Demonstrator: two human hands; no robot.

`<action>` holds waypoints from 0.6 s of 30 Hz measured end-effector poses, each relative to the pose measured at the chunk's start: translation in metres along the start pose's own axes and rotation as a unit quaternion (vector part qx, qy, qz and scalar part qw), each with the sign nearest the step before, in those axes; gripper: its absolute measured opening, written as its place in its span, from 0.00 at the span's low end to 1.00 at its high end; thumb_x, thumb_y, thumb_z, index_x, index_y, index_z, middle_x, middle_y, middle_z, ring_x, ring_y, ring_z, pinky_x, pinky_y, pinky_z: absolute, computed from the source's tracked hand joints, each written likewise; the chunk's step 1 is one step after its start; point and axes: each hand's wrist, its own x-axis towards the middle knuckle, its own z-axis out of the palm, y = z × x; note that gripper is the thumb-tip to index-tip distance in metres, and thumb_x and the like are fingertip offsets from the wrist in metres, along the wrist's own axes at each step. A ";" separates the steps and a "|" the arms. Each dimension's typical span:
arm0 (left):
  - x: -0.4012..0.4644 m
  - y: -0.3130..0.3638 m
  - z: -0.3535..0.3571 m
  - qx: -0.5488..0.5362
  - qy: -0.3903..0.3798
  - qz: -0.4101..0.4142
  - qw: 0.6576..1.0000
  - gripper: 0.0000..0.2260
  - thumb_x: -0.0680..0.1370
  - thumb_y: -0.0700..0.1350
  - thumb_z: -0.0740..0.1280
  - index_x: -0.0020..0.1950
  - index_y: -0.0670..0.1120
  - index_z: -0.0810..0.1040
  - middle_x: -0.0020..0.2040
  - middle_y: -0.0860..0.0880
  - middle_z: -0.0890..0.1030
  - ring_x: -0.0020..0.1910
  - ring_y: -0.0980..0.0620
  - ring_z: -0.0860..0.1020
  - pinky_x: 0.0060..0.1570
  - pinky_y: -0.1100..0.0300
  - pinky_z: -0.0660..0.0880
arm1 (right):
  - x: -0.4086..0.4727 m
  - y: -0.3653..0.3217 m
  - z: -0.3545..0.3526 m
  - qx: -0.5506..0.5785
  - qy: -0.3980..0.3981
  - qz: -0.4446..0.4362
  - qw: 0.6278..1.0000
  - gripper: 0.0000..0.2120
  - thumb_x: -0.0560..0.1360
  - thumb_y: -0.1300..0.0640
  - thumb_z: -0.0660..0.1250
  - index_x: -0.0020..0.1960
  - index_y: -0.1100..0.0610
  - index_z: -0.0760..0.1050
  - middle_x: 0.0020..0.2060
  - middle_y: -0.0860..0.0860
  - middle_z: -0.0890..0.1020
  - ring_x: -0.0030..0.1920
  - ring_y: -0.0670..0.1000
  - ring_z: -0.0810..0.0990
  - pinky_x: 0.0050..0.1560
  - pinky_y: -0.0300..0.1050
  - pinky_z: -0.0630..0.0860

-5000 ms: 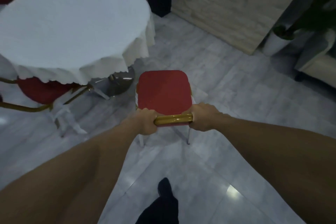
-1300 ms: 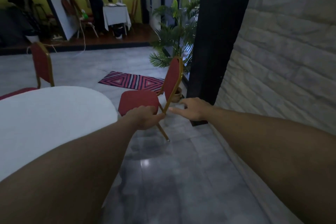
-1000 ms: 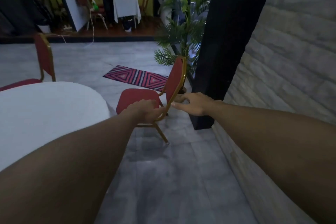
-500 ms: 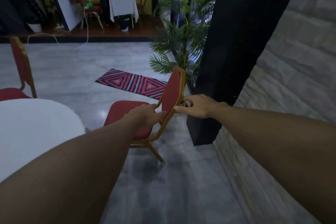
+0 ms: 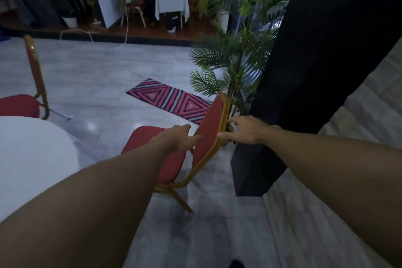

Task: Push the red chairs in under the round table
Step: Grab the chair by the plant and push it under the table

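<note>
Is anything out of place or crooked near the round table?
Yes. The nearer red chair stands away from the round table, not tucked under it. A cable also lies loose across the far floor. Both hands, left hand and right hand, are at the chair's backrest.

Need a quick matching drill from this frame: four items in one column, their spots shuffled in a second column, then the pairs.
Items:
1. near red chair
2. far red chair
3. striped rug
4. palm plant

Places:
A. flat on the floor, beyond the near chair
B. beside the black pillar
C. between the left hand and right hand
D. far side of the round table, at left

Pairs: 1-C, 2-D, 3-A, 4-B
</note>
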 end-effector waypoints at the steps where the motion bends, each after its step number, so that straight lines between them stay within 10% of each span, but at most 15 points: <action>1: 0.011 0.007 0.001 -0.007 0.003 -0.008 1.000 0.40 0.79 0.70 0.58 0.83 0.46 0.59 0.81 0.41 0.65 0.77 0.38 0.67 0.72 0.41 0.68 | 0.013 0.010 -0.005 -0.003 -0.004 -0.008 1.000 0.53 0.70 0.18 0.63 0.85 0.49 0.62 0.82 0.53 0.68 0.78 0.59 0.70 0.74 0.60 0.72; 7: 0.065 0.055 0.011 -0.042 0.000 -0.051 0.998 0.40 0.79 0.70 0.59 0.83 0.46 0.57 0.81 0.39 0.65 0.77 0.36 0.68 0.71 0.40 0.68 | 0.087 0.066 -0.035 -0.018 -0.013 -0.081 0.996 0.65 0.52 0.08 0.58 0.80 0.45 0.70 0.76 0.52 0.76 0.71 0.58 0.77 0.68 0.58 0.76; 11: 0.099 0.083 0.023 -0.070 -0.003 -0.066 0.995 0.42 0.78 0.68 0.63 0.83 0.44 0.56 0.80 0.38 0.67 0.76 0.35 0.69 0.70 0.41 0.69 | 0.134 0.093 -0.050 -0.055 -0.036 -0.129 0.989 0.45 0.71 0.31 0.75 0.82 0.48 0.67 0.78 0.54 0.73 0.73 0.60 0.75 0.69 0.57 0.74; 18: 0.152 0.096 0.046 -0.125 -0.039 -0.091 0.987 0.47 0.73 0.67 0.71 0.83 0.45 0.56 0.78 0.39 0.69 0.73 0.36 0.71 0.68 0.41 0.70 | 0.209 0.116 -0.049 -0.088 -0.057 -0.140 0.985 0.58 0.65 0.35 0.77 0.87 0.47 0.53 0.85 0.53 0.61 0.82 0.60 0.62 0.74 0.62 0.70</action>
